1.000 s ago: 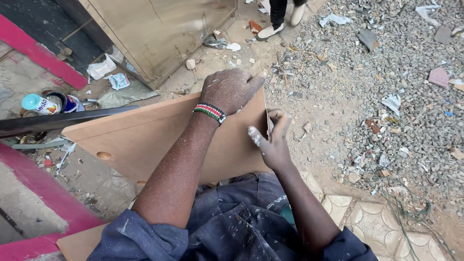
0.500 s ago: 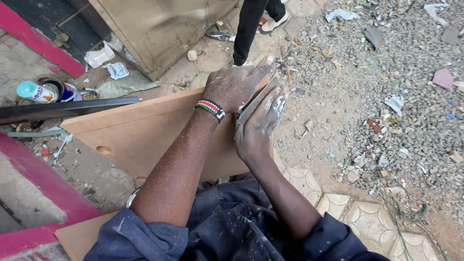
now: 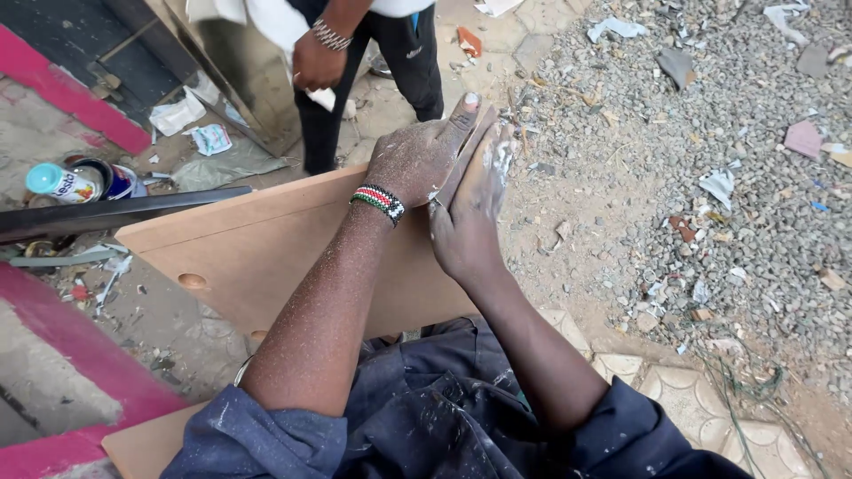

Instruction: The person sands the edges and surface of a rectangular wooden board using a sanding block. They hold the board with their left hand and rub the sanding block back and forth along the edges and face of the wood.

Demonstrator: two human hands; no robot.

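Item: flat tan fibreboard panel [image 3: 266, 253] with round bored holes, resting across your lap and running from near left toward the far right, where its corner meets your hands.

Left hand [image 3: 417, 160]: dusted with fine sawdust, a beaded striped wristband [image 3: 378, 200] at the wrist. It lies palm down on the far right corner of the panel, fingers curled over the edge, thumb pointing away. It is closed on the board, not gripping anything else.

Right hand [image 3: 470, 208]: whitened with dust, fingers straight and together, flattened against the panel's right edge just beside your left hand. Whether a scrap of abrasive sits under the palm, I cannot tell.

Handling note: keep your left hand pressing the corner down so the panel does not rock on your knees. Run your right palm flat along the edge, with even pressure, and keep the fingertips from catching the sharp corner.

Surroundings: a second person [image 3: 373, 62] in dark trousers stands far centre, one hand [image 3: 315, 62] holding white cloth. A long dark metal bar [image 3: 124, 211] lies at left, touching the panel's far edge. Small paint tins [image 3: 80, 182] sit far left. Grey gravel [image 3: 710, 160] littered with paper scraps fills the right. Patterned paving tiles [image 3: 683, 399] show near right.
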